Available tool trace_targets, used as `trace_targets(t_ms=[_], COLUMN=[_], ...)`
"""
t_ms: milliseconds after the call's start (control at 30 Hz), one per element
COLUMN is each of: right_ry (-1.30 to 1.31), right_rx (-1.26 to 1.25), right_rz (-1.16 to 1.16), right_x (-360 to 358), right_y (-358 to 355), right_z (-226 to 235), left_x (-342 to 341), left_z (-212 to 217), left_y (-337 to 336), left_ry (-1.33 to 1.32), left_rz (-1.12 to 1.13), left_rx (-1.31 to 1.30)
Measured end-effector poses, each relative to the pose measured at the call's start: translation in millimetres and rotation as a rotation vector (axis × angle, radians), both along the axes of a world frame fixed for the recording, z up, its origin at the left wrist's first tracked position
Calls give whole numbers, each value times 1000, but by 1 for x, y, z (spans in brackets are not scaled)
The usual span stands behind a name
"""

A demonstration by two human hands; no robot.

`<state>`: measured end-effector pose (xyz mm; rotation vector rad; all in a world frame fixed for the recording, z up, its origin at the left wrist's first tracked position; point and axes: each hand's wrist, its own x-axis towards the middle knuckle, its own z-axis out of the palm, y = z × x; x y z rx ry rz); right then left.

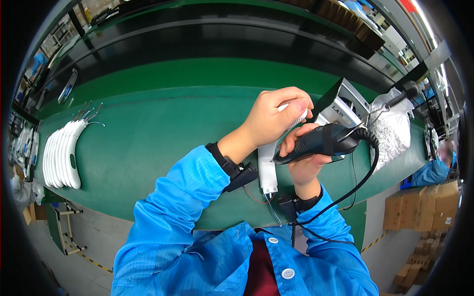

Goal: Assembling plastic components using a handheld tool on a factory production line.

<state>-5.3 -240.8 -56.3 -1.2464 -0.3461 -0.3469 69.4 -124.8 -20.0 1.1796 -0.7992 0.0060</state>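
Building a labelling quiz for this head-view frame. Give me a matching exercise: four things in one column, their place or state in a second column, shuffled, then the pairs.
Things:
1. curved white plastic part
2. black handheld tool with coiled cable
3. row of white curved plastic parts
4. crinkled silver foil bag

Places or states:
A. stacked on the green mat, far left
B. gripped in the right hand
C. lying at the right, beyond the hands
D. held in the left hand

Pairs: 1-D, 2-B, 3-A, 4-C
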Motion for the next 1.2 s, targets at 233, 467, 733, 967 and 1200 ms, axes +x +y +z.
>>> trace_targets(t_ms=[233,467,733,967,1200], right_ry=[26,24,103,-182,-224], right_rx=[7,75,23,-60,-74], right_rz=[3,11,98,-185,-327], right_x=[-1,-6,-19,-13,16], right_y=[2,-6,-32,-77,-119], right_z=[1,1,19,65,69], left_x=[1,1,-11,-4,-3], left_z=[-1,-1,-10,-3,-2], left_y=[-2,-6,-21,-4,-4], left_ry=[15,58,-20,-32,-21], left_rz=[2,-1,34,52,54], left_rx=[-6,22,-3,28,25])
